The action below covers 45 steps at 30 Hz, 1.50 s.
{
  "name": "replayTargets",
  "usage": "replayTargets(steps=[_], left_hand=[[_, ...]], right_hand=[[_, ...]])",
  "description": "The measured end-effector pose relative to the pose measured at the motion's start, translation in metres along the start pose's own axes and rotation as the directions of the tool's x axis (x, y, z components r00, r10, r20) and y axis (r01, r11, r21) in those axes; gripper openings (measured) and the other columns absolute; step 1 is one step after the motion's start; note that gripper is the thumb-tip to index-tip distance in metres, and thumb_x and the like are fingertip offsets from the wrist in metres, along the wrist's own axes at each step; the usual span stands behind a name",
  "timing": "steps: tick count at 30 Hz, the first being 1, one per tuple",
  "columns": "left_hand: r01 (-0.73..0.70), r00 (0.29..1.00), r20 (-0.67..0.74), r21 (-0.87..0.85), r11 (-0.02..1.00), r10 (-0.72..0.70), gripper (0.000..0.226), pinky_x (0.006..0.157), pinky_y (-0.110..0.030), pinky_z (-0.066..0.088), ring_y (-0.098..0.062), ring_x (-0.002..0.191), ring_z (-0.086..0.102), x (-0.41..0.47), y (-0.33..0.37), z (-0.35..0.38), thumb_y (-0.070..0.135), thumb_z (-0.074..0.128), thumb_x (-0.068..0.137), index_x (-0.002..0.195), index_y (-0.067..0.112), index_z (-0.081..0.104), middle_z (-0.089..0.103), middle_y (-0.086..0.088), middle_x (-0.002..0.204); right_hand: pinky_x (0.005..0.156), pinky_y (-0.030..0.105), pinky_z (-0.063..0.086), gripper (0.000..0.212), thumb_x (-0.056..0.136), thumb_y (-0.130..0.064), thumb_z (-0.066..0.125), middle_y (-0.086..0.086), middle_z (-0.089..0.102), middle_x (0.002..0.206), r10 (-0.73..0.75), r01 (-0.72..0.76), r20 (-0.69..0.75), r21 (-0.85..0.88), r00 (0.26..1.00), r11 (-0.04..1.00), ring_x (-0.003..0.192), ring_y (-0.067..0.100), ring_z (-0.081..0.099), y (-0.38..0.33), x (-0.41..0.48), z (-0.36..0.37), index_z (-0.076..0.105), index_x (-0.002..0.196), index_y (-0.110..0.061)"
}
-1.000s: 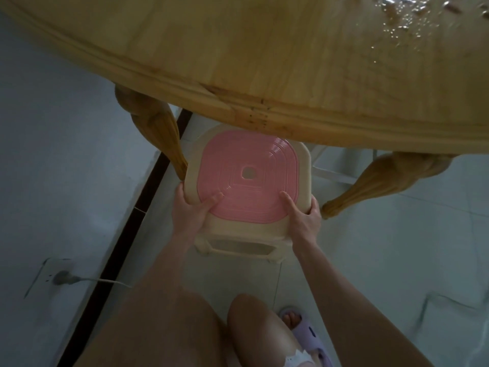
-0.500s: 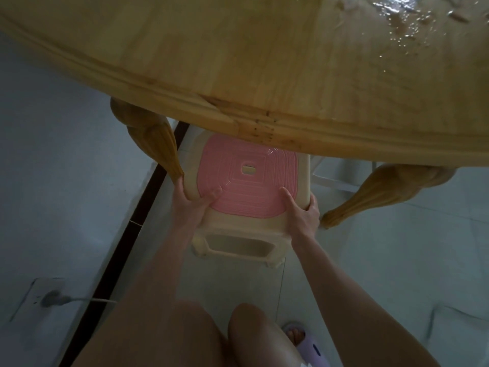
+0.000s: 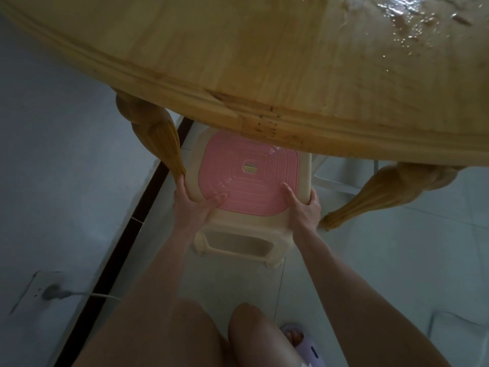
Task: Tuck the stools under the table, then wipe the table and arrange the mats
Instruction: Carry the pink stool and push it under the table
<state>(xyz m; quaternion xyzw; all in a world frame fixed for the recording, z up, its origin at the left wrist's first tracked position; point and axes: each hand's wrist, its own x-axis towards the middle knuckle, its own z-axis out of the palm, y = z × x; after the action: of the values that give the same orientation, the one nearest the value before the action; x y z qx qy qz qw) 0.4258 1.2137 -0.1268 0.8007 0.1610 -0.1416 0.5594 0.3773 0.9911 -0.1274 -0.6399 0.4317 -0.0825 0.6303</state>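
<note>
Stool (image 3: pixel 248 170), half under the table (image 3: pixel 238 62) rim. Left hand (image 3: pixel 194 205) and right hand (image 3: pixel 304 207) each grip a near seat corner, thumb on top, fingers curled round the edge. A skewed push risks pinching the left hand against the carved leg (image 3: pixel 156 136) (just beside it).

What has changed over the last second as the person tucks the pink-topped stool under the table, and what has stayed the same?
The stool has slid forward, away from the person, so the edge of the table now hides the far part of its pink seat. Nothing was let go: the left hand and right hand still grip its near corners. The table and its wet patch stayed put.
</note>
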Motion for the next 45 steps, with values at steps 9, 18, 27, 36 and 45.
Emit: replayTargets(steps=[9,18,27,36,45], left_hand=[[-0.019,1.0,0.0,0.014,1.0,0.019,0.131,0.104,-0.057,0.039,-0.026,0.136,0.035,0.001,-0.001,-0.001,0.069,0.083,0.042,0.147,0.038,0.012,0.029,0.001,0.15],[-0.018,1.0,-0.012,0.01,1.0,0.019,0.127,0.106,-0.057,0.036,-0.027,0.138,0.031,0.002,-0.001,0.0,0.059,0.086,0.049,0.149,0.037,0.01,0.026,-0.001,0.152],[0.012,1.0,-0.014,0.043,0.999,-0.011,0.128,0.108,-0.058,0.033,-0.028,0.139,0.028,0.001,0.006,-0.003,0.06,0.084,0.05,0.15,0.036,0.008,0.023,-0.001,0.154],[-0.002,1.0,0.005,0.013,1.0,0.002,0.132,0.108,-0.057,0.033,-0.027,0.14,0.027,-0.007,0.012,-0.005,0.065,0.084,0.046,0.15,0.038,0.007,0.022,0.0,0.155],[-0.003,0.999,-0.045,-0.076,0.997,0.0,0.125,0.109,-0.046,0.032,-0.015,0.138,0.029,-0.06,0.039,-0.01,0.064,0.085,0.044,0.147,0.037,0.021,0.028,0.009,0.15]], right_hand=[[0.089,0.041,0.054,0.066,0.067,-0.049,0.081,-0.016,0.061,0.091,-0.017,0.017,0.005,-0.029,1.0,0.999,0.091,0.011,0.063,0.0,0.003,0.001,0.056,0.124,-0.027],[0.09,0.042,0.054,0.073,0.065,-0.054,0.08,-0.01,0.063,0.097,-0.004,0.003,-0.007,-0.033,1.0,0.999,0.097,0.017,0.063,0.002,0.004,0.001,0.055,0.127,-0.025],[0.09,0.043,0.054,0.078,0.06,-0.061,0.079,-0.005,0.065,0.104,0.004,-0.005,-0.018,-0.041,1.0,0.999,0.098,0.018,0.063,0.002,0.002,0.006,0.055,0.127,-0.027],[0.093,0.045,0.052,0.09,0.059,-0.064,0.077,0.0,0.062,0.116,0.012,-0.013,-0.005,-0.074,1.0,0.997,0.106,0.021,0.061,-0.001,-0.001,0.005,0.048,0.135,-0.026],[0.111,0.046,0.033,0.09,0.075,-0.052,0.073,0.01,0.038,0.148,0.022,-0.01,0.051,-0.224,0.998,0.975,0.135,0.026,0.038,-0.036,-0.036,-0.024,0.029,0.149,-0.023]])
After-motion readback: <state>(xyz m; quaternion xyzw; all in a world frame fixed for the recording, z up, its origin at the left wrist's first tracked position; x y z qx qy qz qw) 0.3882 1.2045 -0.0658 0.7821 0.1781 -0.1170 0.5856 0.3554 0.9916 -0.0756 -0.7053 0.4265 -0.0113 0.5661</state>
